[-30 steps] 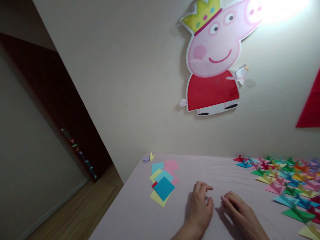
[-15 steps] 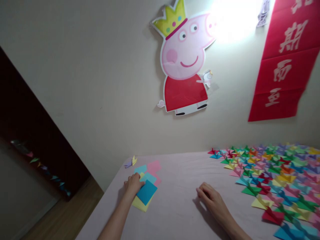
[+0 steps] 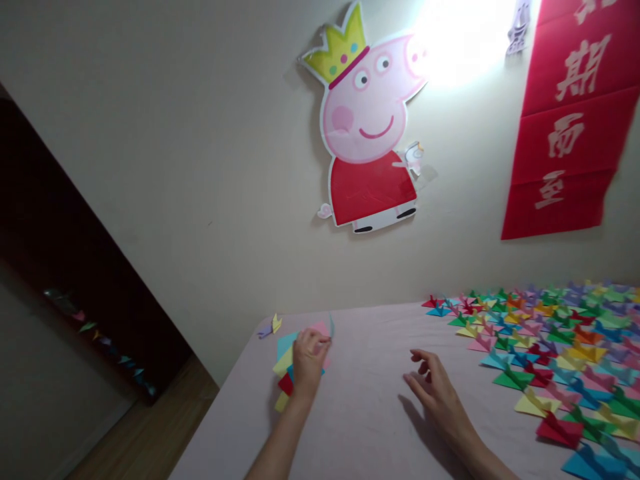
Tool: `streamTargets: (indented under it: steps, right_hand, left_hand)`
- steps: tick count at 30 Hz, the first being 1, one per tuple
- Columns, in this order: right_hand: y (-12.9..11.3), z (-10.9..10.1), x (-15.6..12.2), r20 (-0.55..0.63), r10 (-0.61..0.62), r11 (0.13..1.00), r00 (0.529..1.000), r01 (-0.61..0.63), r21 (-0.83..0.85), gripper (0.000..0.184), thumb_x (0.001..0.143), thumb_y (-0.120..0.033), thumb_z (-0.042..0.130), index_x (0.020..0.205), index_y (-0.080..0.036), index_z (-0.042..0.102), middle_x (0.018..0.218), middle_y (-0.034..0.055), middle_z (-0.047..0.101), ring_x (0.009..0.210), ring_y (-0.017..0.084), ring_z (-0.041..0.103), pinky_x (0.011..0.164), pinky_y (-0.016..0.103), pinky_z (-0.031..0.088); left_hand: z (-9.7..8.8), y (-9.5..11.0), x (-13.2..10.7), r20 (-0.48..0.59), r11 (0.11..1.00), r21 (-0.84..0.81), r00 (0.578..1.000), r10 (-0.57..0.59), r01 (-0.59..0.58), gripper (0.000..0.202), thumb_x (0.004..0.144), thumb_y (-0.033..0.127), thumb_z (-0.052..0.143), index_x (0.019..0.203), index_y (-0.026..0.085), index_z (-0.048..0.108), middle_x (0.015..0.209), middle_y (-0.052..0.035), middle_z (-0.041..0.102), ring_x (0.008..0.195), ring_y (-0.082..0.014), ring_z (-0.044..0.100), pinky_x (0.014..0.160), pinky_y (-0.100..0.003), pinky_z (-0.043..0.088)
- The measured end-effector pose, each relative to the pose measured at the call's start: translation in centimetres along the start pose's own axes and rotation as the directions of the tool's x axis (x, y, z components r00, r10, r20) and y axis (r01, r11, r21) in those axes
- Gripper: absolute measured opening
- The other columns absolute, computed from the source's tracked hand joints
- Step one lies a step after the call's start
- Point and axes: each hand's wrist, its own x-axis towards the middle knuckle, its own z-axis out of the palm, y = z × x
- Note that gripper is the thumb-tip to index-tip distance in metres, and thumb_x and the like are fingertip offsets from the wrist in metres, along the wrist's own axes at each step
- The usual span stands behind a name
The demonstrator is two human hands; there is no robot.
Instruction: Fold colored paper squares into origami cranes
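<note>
My left hand [image 3: 309, 359] is closed in a pinch over the loose paper squares. A light blue paper sheet [image 3: 332, 326], seen nearly edge-on, stands up from its fingertips. Beneath and around that hand lie a pale blue square [image 3: 285, 343], a yellow square [image 3: 283, 362], a red square [image 3: 286, 383] and some pink paper [image 3: 321, 328], partly hidden by it. My right hand [image 3: 433, 385] hovers over the bed-like pale pink surface [image 3: 365, 413], fingers curved and apart, holding nothing. It is nearest to the folded paper cranes [image 3: 523, 402] at the right.
Many coloured cranes cover the right side of the surface [image 3: 377, 333]. Two small folded pieces, one yellow [image 3: 277, 324] and one purple [image 3: 265, 331], sit at the far left corner. A pig cutout [image 3: 370, 133] and a red banner [image 3: 565, 133] hang on the wall behind.
My left hand has moved right and now pinches a light blue sheet raised off the squares. A red square shows beside it. My right hand has opened its fingers. The view has shifted slightly.
</note>
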Motion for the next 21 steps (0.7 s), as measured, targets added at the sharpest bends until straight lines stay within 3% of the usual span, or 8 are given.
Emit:
streamTargets:
  steps: [2,4,7,9,12,15,18,21]
  right_hand:
    - [0.0,-0.8,0.0,0.018,-0.149,0.986,0.989,0.15,-0.078,0.037,0.086,-0.027,0.054,0.123,-0.025,0.051,0.114,0.0102,0.06,0.093,0.025,0.059,0.081,0.041,0.051]
    - [-0.1,-2.1,-0.2,0.153,-0.278,0.935,0.948,0.304,-0.184,0.041,0.08,-0.012,0.051,0.118,-0.027,0.057,0.118,0.0088,0.061,0.103,0.026,0.058,0.088,0.042,0.049]
    - [-0.4,-4.2,-0.9,0.364,-0.302,0.858,0.881,0.417,-0.3,0.036,0.073,0.0,0.05,0.09,-0.028,0.066,0.104,0.0046,0.066,0.095,0.024,0.059,0.082,0.037,0.047]
    - [-0.6,-5.0,-1.5,0.429,-0.28,0.841,0.859,0.435,-0.323,0.03,0.075,0.0,0.051,0.082,-0.026,0.064,0.097,0.0043,0.067,0.089,0.022,0.059,0.078,0.034,0.046]
    - [-1.0,-5.5,-2.1,0.487,-0.254,0.855,0.836,0.429,-0.292,0.02,0.083,-0.006,0.052,0.08,-0.024,0.062,0.093,0.0044,0.069,0.087,0.021,0.06,0.077,0.033,0.046]
    - [-1.7,-5.2,-2.0,0.543,-0.188,0.887,0.819,0.379,-0.265,0.015,0.088,-0.016,0.052,0.079,-0.023,0.062,0.083,0.0041,0.069,0.081,0.021,0.061,0.073,0.032,0.046]
    - [-2.3,-4.5,-1.3,0.55,-0.032,0.933,0.834,0.223,-0.283,0.016,0.088,-0.023,0.05,0.078,-0.023,0.062,0.079,0.0045,0.069,0.076,0.021,0.062,0.07,0.03,0.046]
    - [-2.5,-3.5,-0.5,0.538,0.142,0.945,0.831,0.047,-0.322,0.016,0.088,-0.026,0.048,0.079,-0.022,0.061,0.081,0.0053,0.07,0.074,0.02,0.063,0.07,0.03,0.047]
  left_hand:
    - [2.6,3.2,-2.3,0.051,0.989,-0.078,0.99,0.13,-0.126,0.015,0.082,0.011,0.07,0.078,0.026,0.072,0.091,0.0023,0.069,0.096,-0.0179,0.06,0.089,-0.03,0.044]
    - [4.8,5.5,-4.8,0.054,0.937,-0.203,0.953,0.299,-0.283,0.02,0.083,0.007,0.069,0.083,0.027,0.073,0.092,0.0017,0.069,0.092,-0.0175,0.059,0.085,-0.031,0.043]
    - [6.3,6.6,-7.6,0.064,0.871,-0.343,0.916,0.395,-0.352,0.019,0.084,0.006,0.068,0.084,0.025,0.072,0.09,0.0007,0.067,0.088,-0.0176,0.058,0.08,-0.03,0.042]
    - [6.4,6.5,-8.7,0.12,0.868,-0.368,0.909,0.4,-0.333,0.019,0.085,0.005,0.067,0.084,0.024,0.07,0.089,0.001,0.067,0.087,-0.0172,0.058,0.079,-0.029,0.043]
    - [6.0,6.3,-9.8,0.223,0.901,-0.313,0.899,0.377,-0.3,0.022,0.085,0.002,0.062,0.088,0.023,0.068,0.093,0.0008,0.066,0.088,-0.0178,0.059,0.081,-0.03,0.045]
    - [5.8,6.4,-10.9,0.278,0.953,-0.192,0.918,0.283,-0.236,0.034,0.084,0.0,0.055,0.106,0.023,0.064,0.104,-0.002,0.066,0.098,-0.0219,0.058,0.088,-0.035,0.046]
    - [6.3,6.4,-12.2,0.283,0.983,-0.083,0.942,0.179,-0.162,0.054,0.084,0.004,0.052,0.136,0.019,0.05,0.128,-0.0085,0.06,0.117,-0.0274,0.052,0.101,-0.041,0.041]
    - [7.4,6.1,-13.2,0.302,0.991,-0.034,0.944,0.136,-0.132,0.062,0.087,0.011,0.052,0.147,0.018,0.039,0.138,-0.0102,0.053,0.125,-0.0291,0.047,0.106,-0.043,0.038]
